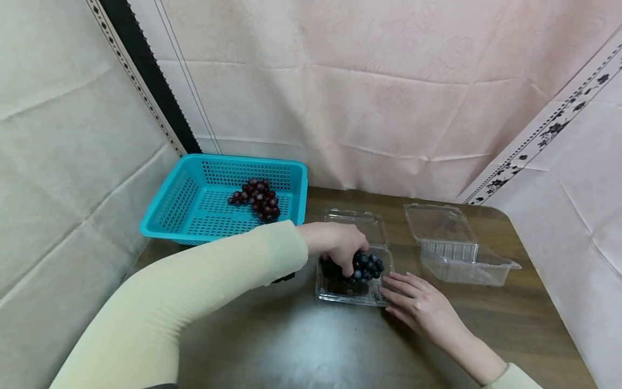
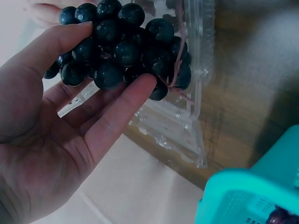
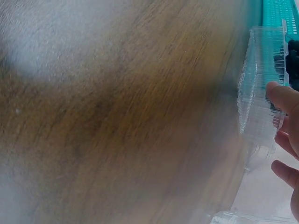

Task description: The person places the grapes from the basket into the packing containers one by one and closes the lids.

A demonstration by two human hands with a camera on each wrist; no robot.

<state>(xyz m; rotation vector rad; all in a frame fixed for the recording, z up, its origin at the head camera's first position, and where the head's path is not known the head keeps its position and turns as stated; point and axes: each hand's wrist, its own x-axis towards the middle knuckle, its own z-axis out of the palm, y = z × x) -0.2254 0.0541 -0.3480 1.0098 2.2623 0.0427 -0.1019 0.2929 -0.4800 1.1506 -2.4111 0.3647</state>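
In the head view my left hand reaches down over a bunch of dark blue-black grapes. The bunch is in the base of a clear plastic clamshell box, whose lid lies folded back. Thumb and fingers of the left hand grip the bunch's sides in the left wrist view, where a reddish stem shows among the grapes. My right hand, its fingers spread, touches the right side of that box. In the right wrist view its fingertips rest against the clear wall.
A turquoise plastic basket stands at the back left of the wooden table and holds a bunch of red grapes. Another clear clamshell box sits with its lid up on the right. Cloth hangs behind the table.
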